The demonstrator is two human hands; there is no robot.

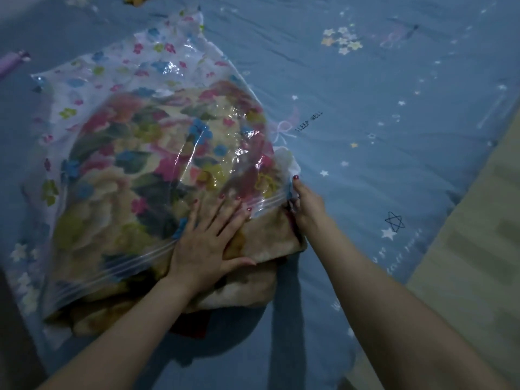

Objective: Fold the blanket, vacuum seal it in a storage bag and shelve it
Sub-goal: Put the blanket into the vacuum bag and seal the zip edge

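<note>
Clear crinkly plastic, flower-printed: storage bag [118, 88], lying left and far on the blue bedsheet [394, 108], mouth toward me. Plush floral blanket [261, 246], near edge protruding. My left hand [208, 249], fingers flat, presses it inward; my right hand [305, 205] pinches the bag's right mouth corner.

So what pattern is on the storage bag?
Small multicoloured flowers on clear plastic storage bag, best seen in the head view.
</note>
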